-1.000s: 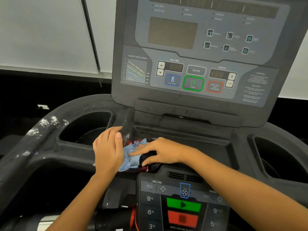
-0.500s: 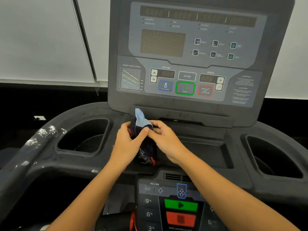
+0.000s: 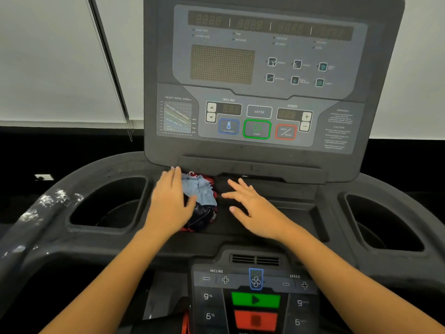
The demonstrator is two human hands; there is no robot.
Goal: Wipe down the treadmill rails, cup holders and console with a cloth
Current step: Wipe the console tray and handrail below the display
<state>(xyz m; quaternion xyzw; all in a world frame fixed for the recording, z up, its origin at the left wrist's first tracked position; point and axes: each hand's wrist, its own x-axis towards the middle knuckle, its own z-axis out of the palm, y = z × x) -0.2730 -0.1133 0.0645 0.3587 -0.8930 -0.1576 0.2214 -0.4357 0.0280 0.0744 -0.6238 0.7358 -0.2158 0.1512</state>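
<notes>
Dark treadmill tray (image 3: 298,201) below the console (image 3: 265,68) — crumpled blue-and-red cloth (image 3: 202,194) on it

Head camera looks forward and down, close over the console (image 3: 265,92) (single view).

Bunched blue-and-red cloth (image 3: 201,195) lies on the dark ledge (image 3: 301,214) just below the grey console (image 3: 265,75).

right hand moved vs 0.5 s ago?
Yes. The right hand has released the cloth and shifted right: it was left of the START button and is now open below it.
</notes>
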